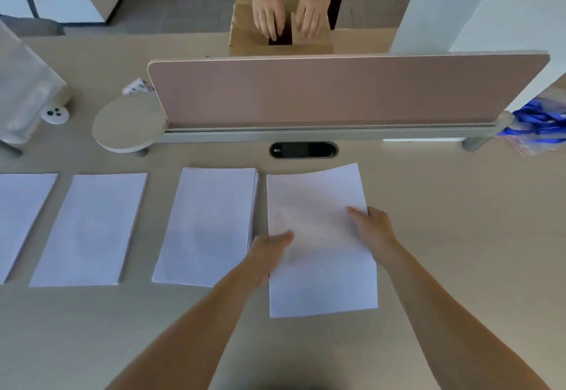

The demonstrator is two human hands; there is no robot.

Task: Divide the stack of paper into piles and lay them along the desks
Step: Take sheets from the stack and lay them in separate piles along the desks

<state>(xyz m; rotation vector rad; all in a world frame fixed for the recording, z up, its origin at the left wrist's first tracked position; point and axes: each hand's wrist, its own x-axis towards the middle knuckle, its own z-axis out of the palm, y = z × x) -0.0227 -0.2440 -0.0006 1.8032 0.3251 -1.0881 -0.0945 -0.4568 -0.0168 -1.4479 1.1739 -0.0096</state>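
Pale desk [459, 236], three paper piles [211, 224] at nine o'clock, pink divider [337, 89] at twelve, left hand [269, 255] and right hand [372, 230] pinching fourth sheaf [315, 199] by its side edges

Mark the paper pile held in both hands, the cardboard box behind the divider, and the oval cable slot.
held paper pile [321, 270]: head view, lower part of top sheet.
cardboard box [245, 36]: head view, left top flap.
cable slot [303, 149]: head view, dark centre.
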